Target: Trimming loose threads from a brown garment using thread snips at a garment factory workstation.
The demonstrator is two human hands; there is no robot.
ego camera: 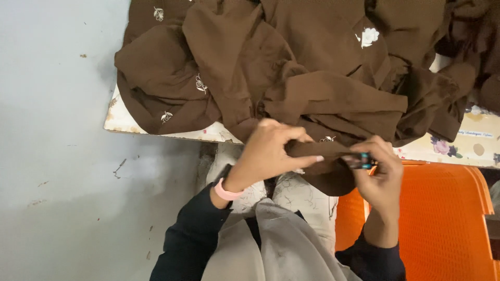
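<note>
Nearest, over the lap, the left hand (268,151) pinches a folded edge of the brown cloth (312,78) between thumb and fingers, and the right hand (379,169) to its right is closed on the same edge together with a small dark tool (362,160) with teal marks. Beyond them the cloth, dotted with white flower embroidery (369,36), lies heaped across a flower-patterned table (471,140), with an orange plastic chair (448,224) at the near right.
</note>
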